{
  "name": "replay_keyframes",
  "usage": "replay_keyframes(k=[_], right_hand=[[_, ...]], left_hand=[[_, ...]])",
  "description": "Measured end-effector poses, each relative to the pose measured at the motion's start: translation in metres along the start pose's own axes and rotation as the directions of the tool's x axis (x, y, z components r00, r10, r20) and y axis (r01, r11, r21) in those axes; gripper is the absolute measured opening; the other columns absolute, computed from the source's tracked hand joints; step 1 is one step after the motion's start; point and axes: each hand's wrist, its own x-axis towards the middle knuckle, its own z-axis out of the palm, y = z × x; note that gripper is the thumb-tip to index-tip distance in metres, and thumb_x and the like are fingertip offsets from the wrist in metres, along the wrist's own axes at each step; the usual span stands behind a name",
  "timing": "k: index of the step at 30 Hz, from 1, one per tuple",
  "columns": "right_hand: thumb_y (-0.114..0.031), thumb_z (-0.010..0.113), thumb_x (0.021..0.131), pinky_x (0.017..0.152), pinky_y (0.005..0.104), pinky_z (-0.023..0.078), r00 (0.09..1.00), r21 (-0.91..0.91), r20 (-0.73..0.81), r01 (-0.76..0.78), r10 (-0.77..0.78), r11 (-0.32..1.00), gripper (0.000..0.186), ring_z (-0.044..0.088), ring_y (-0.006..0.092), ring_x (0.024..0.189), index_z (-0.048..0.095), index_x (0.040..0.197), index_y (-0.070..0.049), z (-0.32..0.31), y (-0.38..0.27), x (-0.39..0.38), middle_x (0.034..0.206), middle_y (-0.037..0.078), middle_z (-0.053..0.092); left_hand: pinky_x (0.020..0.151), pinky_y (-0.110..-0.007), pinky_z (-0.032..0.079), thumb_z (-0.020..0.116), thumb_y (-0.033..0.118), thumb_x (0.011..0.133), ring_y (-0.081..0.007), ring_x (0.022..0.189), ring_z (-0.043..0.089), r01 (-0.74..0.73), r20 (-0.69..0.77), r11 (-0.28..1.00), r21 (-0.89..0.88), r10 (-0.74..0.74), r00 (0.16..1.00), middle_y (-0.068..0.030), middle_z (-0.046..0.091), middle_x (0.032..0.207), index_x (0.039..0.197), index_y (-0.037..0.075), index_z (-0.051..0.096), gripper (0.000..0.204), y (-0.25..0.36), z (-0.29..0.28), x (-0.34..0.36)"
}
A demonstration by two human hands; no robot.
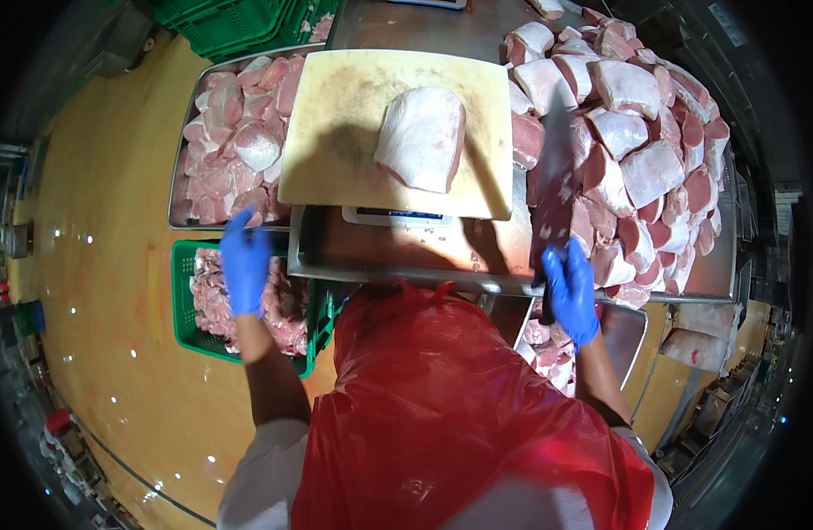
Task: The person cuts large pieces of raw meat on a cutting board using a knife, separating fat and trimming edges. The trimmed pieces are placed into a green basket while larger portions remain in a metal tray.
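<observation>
My right hand (572, 296), in a blue glove, is closed round the handle of a large knife (556, 172). Its broad blade points away from me, upright in the picture, between the cutting board and the heaped meat. My left hand (245, 269), also gloved in blue, hangs over the near edge of a metal tray and a green crate, fingers loosely stretched and apart. A thick block of pale meat (419, 140) with a white fat side lies alone on the worn cream cutting board (331, 97). Neither hand touches it.
Cut meat pieces fill the metal tray (174, 190) at left; trimmings fill the green crate (184, 309) below it. A big pile of meat blocks (636, 168) covers the steel table's right side. A scale (397, 215) shows under the board. Another container of trimmings (625, 340) stands near right.
</observation>
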Motion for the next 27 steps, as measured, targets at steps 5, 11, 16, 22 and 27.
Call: replay_keyframes(k=[5, 11, 16, 22, 27], right_hand=[[-0.01, 0.056, 0.104, 0.055, 0.0281, 0.051, 0.946, 0.621, -0.252, -0.004, 0.205, 0.784, 0.023, 0.063, 0.0117, 0.063, 0.053, 0.126, -0.003, 0.023, -0.051, 0.071, 0.082, 0.003, 0.065], [-0.013, 0.058, 0.104, 0.054, 0.0238, 0.049, 0.911, 0.575, -0.356, 0.038, 0.208, 0.817, 0.022, 0.06, 0.0087, 0.061, 0.055, 0.122, -0.002, 0.02, -0.055, 0.069, 0.081, 0.003, 0.064], [-0.016, 0.058, 0.104, 0.052, 0.0278, 0.046, 0.945, 0.188, -0.299, -0.076, 0.131, 0.979, 0.019, 0.058, 0.0101, 0.059, 0.056, 0.112, 0.001, 0.041, -0.01, 0.039, 0.075, 0.004, 0.063], [-0.005, 0.06, 0.098, 0.059, 0.0444, 0.048, 0.973, -0.233, -0.119, 0.164, -0.196, 0.958, 0.014, 0.061, 0.0416, 0.068, 0.053, 0.109, 0.0, 0.102, -0.017, 0.058, 0.08, 0.023, 0.061], [0.001, 0.053, 0.093, 0.065, 0.0514, 0.05, 0.958, -0.187, 0.125, 0.28, -0.26, 0.942, 0.021, 0.064, 0.0485, 0.079, 0.042, 0.11, 0.008, 0.143, -0.074, 0.121, 0.085, 0.03, 0.063]], left_hand=[[0.09, -0.048, 0.054, 0.078, 0.04, 0.081, -0.0417, 0.107, 0.062, -0.373, 0.102, 0.923, 0.096, 0.364, 0.926, -0.0297, 0.059, 0.118, 0.142, -0.007, 0.042, 0.085, 0.173, 0.138, 0.034], [0.098, -0.048, 0.051, 0.083, 0.025, 0.067, -0.0422, 0.12, 0.054, -0.646, 0.401, 0.755, 0.111, 0.561, 0.725, -0.0279, 0.054, 0.128, 0.15, 0.002, 0.035, 0.099, 0.205, 0.136, 0.067], [0.102, -0.042, 0.05, 0.085, 0.009, 0.066, -0.0317, 0.125, 0.057, -0.701, 0.21, 0.671, -0.243, 0.742, 0.637, -0.0185, 0.056, 0.137, 0.146, 0.01, 0.048, 0.088, 0.125, 0.113, 0.106], [0.071, -0.026, 0.054, 0.077, 0.006, 0.082, -0.0088, 0.078, 0.064, -0.174, -0.088, 0.752, -0.636, 0.153, 0.984, -0.0038, 0.071, 0.09, 0.116, -0.004, 0.067, 0.037, 0.121, 0.127, 0.048], [0.064, -0.028, 0.052, 0.077, 0.003, 0.079, -0.0101, 0.068, 0.063, -0.272, -0.16, 0.832, -0.484, 0.221, 0.962, -0.0046, 0.067, 0.072, 0.086, 0.001, 0.07, 0.011, 0.108, 0.13, 0.053]])
